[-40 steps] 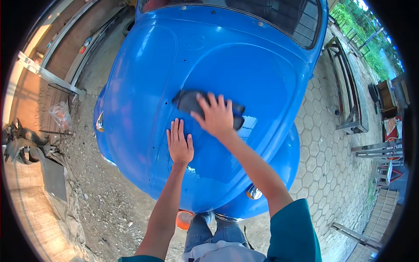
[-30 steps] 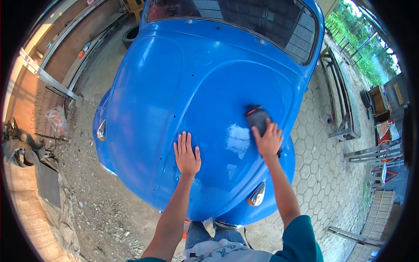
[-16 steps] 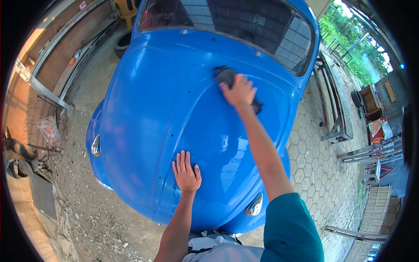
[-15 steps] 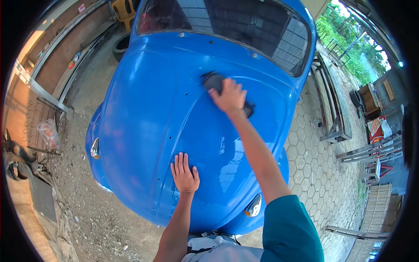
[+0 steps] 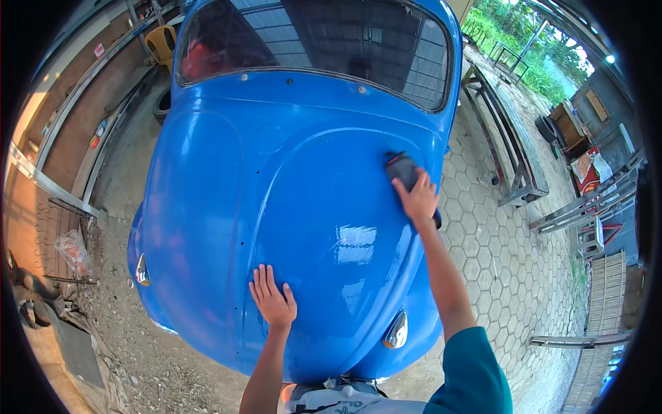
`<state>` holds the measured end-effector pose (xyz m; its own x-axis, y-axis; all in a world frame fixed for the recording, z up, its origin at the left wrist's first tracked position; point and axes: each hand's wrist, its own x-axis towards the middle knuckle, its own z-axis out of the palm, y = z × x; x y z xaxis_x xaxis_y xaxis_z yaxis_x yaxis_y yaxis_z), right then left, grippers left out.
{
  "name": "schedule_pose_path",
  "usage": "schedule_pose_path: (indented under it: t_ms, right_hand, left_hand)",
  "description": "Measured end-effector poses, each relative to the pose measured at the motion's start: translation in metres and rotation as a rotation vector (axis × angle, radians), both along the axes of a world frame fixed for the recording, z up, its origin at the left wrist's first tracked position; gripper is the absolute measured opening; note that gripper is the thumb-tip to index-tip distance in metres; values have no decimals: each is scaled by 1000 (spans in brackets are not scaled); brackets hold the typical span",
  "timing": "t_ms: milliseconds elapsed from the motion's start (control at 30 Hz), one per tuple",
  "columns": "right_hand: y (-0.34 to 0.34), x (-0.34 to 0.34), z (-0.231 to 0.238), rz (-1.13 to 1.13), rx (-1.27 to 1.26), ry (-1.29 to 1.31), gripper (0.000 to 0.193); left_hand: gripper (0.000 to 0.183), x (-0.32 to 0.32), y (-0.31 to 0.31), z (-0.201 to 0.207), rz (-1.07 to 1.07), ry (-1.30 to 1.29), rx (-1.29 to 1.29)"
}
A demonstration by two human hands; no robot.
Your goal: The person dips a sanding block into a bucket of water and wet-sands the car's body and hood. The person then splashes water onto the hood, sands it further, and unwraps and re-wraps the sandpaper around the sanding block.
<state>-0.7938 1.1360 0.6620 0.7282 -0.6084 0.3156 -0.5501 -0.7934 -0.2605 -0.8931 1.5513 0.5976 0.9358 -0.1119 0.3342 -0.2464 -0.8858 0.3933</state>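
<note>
**Dark cloth pressed to the blue car's hood**

The person is leaning over the rounded hood (image 5: 303,228) of a blue car (image 5: 207,207), both bare arms reaching up from the lower edge of the view. The right hand (image 5: 417,200) is lying on a dark cloth (image 5: 402,168) at the upper right of the hood, close to the seam below the windscreen (image 5: 310,48). The fingers are spread and only slightly curled, pressing the cloth flat against the paint rather than gripping it; most of the cloth is showing beyond the fingertips. The left hand (image 5: 274,303) is resting open and flat on the lower part of the hood, palm down, fingers apart, holding nothing and seemingly bracing the body.

The cloth is looking soft, light and limp, so it will likely bunch or slide out from under a loose palm; holding it down across its middle with the whole hand, or folding an edge under the fingers, should be keeping it in place. The paint is glossy, with a bright reflection (image 5: 355,241) between the two hands, so the surface is probably slick.

A headlight (image 5: 396,331) is sitting low on the right, another (image 5: 142,269) on the left. Hexagonal paving (image 5: 503,255) is lying to the right, gravel (image 5: 117,338) to the left.
</note>
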Motion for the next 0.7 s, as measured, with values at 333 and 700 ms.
schedule_pose_path:
  t_ms: [333, 700]
  right_hand:
    - [20, 122, 43, 62, -40, -12, 80]
    - [261, -35, -4, 831, -62, -114, 70]
  left_hand:
    - [56, 0, 2, 4, 8, -11, 36]
    - [55, 5, 6, -1, 39, -5, 5]
